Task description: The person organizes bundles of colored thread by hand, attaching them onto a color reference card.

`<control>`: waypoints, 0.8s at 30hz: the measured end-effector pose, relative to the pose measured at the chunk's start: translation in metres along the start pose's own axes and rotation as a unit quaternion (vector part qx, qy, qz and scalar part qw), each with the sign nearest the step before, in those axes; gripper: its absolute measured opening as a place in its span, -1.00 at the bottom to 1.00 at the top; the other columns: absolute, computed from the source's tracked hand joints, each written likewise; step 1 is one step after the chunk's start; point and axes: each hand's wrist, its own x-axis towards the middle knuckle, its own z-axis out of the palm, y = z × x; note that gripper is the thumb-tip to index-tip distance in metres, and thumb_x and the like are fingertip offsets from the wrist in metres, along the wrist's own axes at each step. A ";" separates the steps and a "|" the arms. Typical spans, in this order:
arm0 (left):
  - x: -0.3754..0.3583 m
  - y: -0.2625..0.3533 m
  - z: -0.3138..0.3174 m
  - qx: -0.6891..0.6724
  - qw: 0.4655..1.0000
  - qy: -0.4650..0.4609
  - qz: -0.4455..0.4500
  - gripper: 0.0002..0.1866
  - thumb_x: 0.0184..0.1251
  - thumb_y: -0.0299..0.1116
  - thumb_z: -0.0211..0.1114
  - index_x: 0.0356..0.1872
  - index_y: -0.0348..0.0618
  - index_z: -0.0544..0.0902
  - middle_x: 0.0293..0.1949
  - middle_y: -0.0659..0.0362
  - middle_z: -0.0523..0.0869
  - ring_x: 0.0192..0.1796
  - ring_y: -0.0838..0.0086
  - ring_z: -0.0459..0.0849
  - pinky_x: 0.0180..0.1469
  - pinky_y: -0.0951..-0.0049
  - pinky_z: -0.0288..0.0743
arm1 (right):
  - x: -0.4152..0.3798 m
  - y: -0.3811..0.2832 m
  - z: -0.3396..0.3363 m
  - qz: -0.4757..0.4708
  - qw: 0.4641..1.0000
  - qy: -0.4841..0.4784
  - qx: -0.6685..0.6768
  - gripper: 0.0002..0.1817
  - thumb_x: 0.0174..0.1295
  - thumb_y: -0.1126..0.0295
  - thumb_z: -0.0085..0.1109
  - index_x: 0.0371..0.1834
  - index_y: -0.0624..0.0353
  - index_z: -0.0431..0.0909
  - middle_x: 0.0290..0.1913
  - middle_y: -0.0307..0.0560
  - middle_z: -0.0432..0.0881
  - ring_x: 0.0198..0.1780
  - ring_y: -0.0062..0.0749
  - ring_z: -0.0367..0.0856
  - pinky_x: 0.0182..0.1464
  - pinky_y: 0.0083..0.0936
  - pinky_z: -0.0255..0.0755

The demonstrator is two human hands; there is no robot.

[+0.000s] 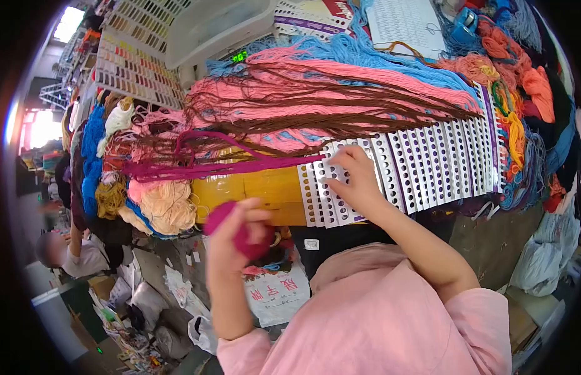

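My left hand (240, 228), slightly blurred by motion, is closed on a ball of magenta yarn (256, 240) in front of the table edge. My right hand (356, 178) is over the near end of a row of white punched thread cards (415, 165). Its thumb and index finger are apart, with the fingertips by the end of a magenta strand bundle (240, 164) at the card holes. That bundle stretches left across the table. Brown strands (365, 119) run from the cards' upper edge over pink strands (365, 75).
Blue strands (346, 47) lie behind the pink ones. Cream yarn (168, 206) sits at the table's left edge. A clear plastic tub (221, 31) and colour sample cards (140, 69) stand at the back. Several yarn bundles (515, 125) crowd the right side. Another person (84, 256) is at far left.
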 end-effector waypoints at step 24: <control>0.001 -0.058 0.099 -0.172 0.971 -0.167 0.012 -0.64 0.24 -0.32 -0.14 -0.05 -0.41 0.33 -0.02 0.03 0.38 -0.03 0.40 0.40 -0.01 0.39 0.29 | -0.019 -0.075 -0.066 0.321 0.766 -0.163 0.532 -0.90 0.03 0.49 0.00 -0.46 0.27 0.51 -0.56 -0.28 0.48 -0.65 -0.78 0.30 -0.62 -0.83 0.19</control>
